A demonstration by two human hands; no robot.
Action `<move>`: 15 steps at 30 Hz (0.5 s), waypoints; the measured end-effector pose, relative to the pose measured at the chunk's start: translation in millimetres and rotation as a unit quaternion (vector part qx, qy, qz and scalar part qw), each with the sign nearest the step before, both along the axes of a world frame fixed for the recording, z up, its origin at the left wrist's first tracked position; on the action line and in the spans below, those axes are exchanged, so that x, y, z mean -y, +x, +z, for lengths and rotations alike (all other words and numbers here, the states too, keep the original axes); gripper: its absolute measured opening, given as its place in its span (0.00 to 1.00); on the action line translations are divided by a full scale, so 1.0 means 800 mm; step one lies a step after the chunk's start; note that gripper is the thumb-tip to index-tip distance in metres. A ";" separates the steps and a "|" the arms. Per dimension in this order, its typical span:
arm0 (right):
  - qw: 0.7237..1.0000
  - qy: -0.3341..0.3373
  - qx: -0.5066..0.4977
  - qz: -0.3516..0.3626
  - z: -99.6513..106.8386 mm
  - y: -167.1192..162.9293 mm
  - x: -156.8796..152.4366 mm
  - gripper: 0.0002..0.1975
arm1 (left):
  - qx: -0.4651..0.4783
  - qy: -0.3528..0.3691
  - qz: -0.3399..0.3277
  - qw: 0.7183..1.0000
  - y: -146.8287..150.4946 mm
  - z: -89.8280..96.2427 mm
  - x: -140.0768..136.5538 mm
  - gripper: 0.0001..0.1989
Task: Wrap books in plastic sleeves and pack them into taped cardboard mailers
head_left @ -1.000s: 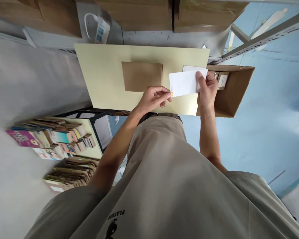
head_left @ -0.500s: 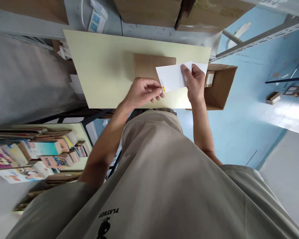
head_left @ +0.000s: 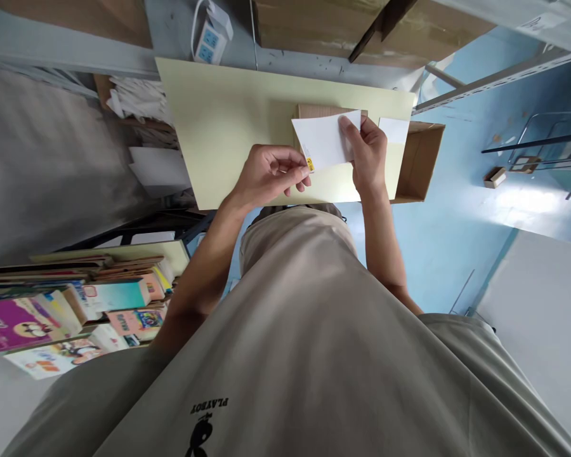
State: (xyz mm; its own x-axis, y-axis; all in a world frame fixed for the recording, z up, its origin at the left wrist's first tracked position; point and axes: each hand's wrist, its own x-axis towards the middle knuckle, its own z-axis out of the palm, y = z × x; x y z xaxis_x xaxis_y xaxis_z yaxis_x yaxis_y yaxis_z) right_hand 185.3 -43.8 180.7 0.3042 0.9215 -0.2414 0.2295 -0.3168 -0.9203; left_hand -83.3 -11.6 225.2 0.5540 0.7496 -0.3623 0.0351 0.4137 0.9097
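A white paper sheet (head_left: 330, 139) with a small yellow mark at its lower left corner is held above the table. My right hand (head_left: 367, 152) pinches its right end, thumb on top. At the marked corner, my left hand (head_left: 275, 171) has thumb and forefinger closed on the edge, its other fingers curled below. Partly hidden under the sheet, a brown cardboard piece (head_left: 309, 111) lies on the pale yellow table (head_left: 228, 120). Just right of my right hand, a second white paper (head_left: 394, 129) rests near the table's right edge.
An open cardboard box (head_left: 416, 158) stands beyond the table's right edge. Large cartons (head_left: 318, 28) and a power strip (head_left: 210, 44) sit along the far side. To the lower left is a shelf with books (head_left: 114, 295). A metal rack post (head_left: 490, 79) rises at upper right.
My view has shifted, so the table appears farther right. Both hands still hold the sheet; the second white paper now shows apart from it, to the right.
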 end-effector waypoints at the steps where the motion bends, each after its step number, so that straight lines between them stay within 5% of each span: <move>1: 1.000 -0.002 0.002 -0.001 0.003 -0.007 -0.003 0.34 | 0.003 0.006 0.001 1.000 -0.006 0.001 -0.002 0.11; 11: 0.994 -0.022 0.096 0.045 -0.024 -0.043 -0.014 0.40 | 0.056 0.061 0.024 0.996 -0.041 -0.003 -0.015 0.16; 15: 0.980 0.054 0.184 0.053 0.016 -0.073 -0.005 0.33 | 0.032 0.075 0.031 0.996 -0.051 -0.007 -0.016 0.17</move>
